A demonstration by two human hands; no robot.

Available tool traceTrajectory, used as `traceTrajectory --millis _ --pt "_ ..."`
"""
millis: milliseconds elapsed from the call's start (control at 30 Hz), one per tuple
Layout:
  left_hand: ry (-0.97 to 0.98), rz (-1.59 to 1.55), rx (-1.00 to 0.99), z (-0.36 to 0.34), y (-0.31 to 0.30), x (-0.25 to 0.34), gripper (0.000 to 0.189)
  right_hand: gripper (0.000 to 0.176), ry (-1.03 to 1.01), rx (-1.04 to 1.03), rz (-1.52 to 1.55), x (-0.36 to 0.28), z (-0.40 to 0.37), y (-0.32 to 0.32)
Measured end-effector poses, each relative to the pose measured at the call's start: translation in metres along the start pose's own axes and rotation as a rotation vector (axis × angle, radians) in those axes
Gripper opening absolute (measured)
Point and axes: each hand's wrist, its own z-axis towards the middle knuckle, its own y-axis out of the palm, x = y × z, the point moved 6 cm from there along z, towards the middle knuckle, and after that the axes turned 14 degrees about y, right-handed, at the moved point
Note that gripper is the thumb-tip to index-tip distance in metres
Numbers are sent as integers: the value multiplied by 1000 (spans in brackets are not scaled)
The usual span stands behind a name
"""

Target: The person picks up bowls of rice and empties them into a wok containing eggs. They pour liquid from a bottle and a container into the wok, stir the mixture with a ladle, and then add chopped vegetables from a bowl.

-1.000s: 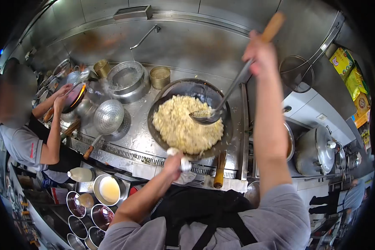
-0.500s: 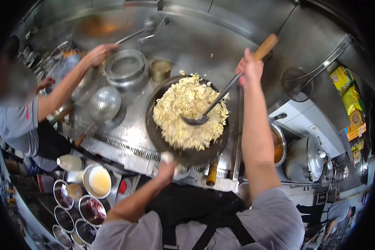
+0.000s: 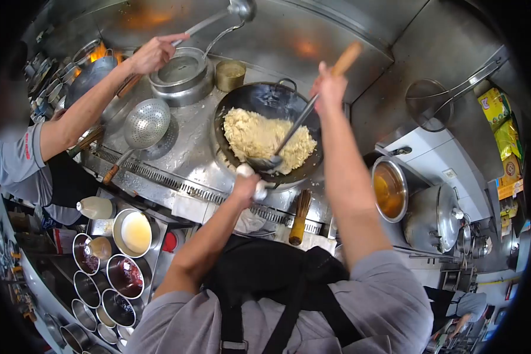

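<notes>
Open strip of bare steel range top (image 3: 197, 150) between perforated skimmer (image 3: 147, 123) and wok (image 3: 265, 97). Over the wok, crossed by slanting ladle (image 3: 294, 128). Far left, barred by co-worker's outstretched arm (image 3: 91, 103) reaching above steel pot (image 3: 182, 74). Right, crowded by sauce pot (image 3: 389, 189).

The location was a commercial restaurant kitchen. Indicators: a stainless-steel wok range (image 3: 186, 154), a large wok (image 3: 265, 97), an open burner flame (image 3: 98, 53), ranked seasoning bowls (image 3: 124, 275) and a lidded stockpot (image 3: 436, 221).

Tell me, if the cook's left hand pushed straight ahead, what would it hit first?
Probably the near rim of the wok: the left hand grips its cloth-wrapped handle and points toward the rice. Depth is hard to judge here.
</notes>
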Motion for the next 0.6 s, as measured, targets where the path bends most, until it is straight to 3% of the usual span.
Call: traceTrajectory --millis 33,67,100,133,200,233,300,433,533,600 --pt "175 124 -73 6 -22 -40 15 24 20 43 69 9 -2 -6" --pt "240 -8 -54 -11 -33 -57 21 24 5 38 70 -4 1 -5" --pt "137 -43 12 -41 -46 -63 28 24 -30 12 113 -16 -5 -11" --pt "172 -5 70 -62 -54 -57 34 24 -70 -18 161 -30 -7 -13" --pt "204 -112 205 -71 -50 -44 26 23 -54 -28 134 -46 -6 -9" --pt "118 -163 180 -68 -34 -20 21 25 -54 -79 87 -48 -8 -4" --pt "-11 -240 150 -23 -13 14 13 28 -21 -111 -7 -41 -15 3" --pt "-78 -223 112 47 -1 -14 16 29 1 -111 -97 -57 -21 8" --pt "-22 -292 2 43 -8 -19 20 26 16 -243 15 -121 -16 6" --pt "3 -346 -87 17 -33 -31 37 25 -106 -249 -69 -195 -19 4"
